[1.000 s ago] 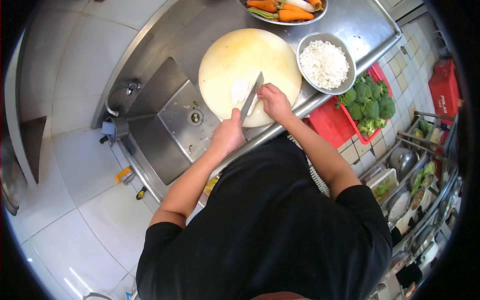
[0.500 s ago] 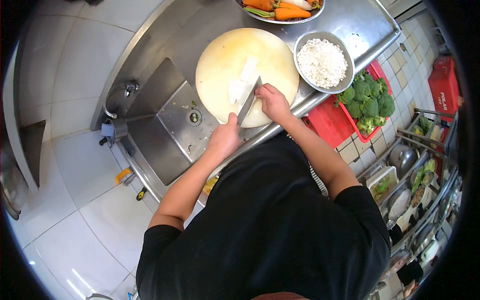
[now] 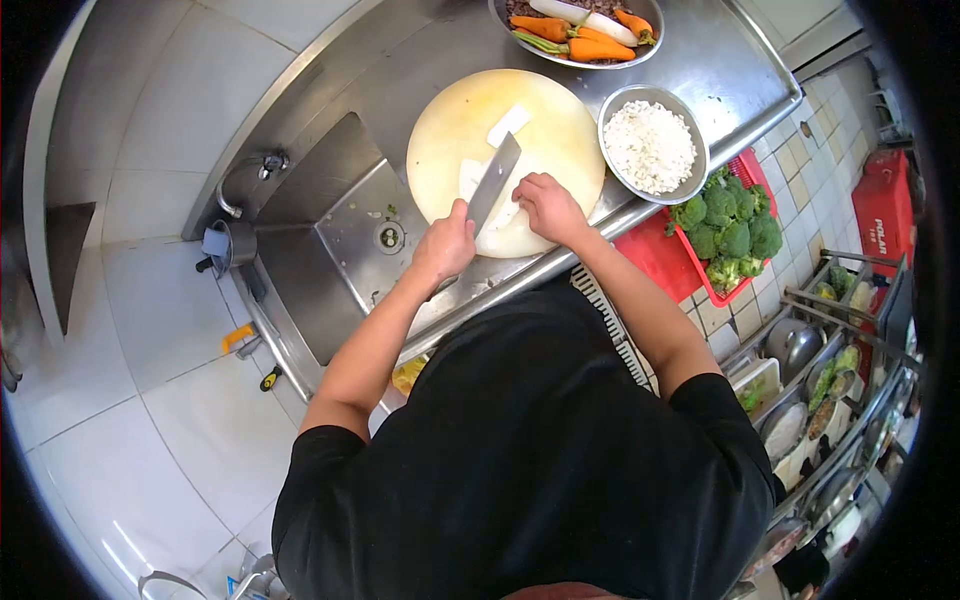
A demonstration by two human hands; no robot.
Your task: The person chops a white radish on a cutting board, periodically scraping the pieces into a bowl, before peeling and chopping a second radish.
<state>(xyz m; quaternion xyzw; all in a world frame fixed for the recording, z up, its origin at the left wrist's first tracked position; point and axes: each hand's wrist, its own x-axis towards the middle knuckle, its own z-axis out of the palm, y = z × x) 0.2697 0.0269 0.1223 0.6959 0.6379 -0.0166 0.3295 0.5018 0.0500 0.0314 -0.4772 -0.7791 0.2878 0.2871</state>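
Starting left of centre, got the sink (image 3: 330,235) right beside the round cutting board (image 3: 460,110). Next, in the centre, can see the left hand (image 3: 445,245) clamped around the cleaver (image 3: 492,185), blade angled toward the upper right over the board. Got white pieces (image 3: 470,176) just past that hand, partly under the blade, plus a flat white slab (image 3: 508,125) farther up, beyond the blade tip. Then to the right, got the right hand (image 3: 553,208) with fingers bunched near the blade; can't tell if gripping anything. Got pretty tight room below, with the board's lower rim near the worktop (image 3: 700,70) edge, but more board surface toward the upper left. Over on the right, got a metal bowl (image 3: 689,188) of white bits (image 3: 650,148) close to the board's rim, then broccoli (image 3: 735,238) in a red basket (image 3: 765,185).
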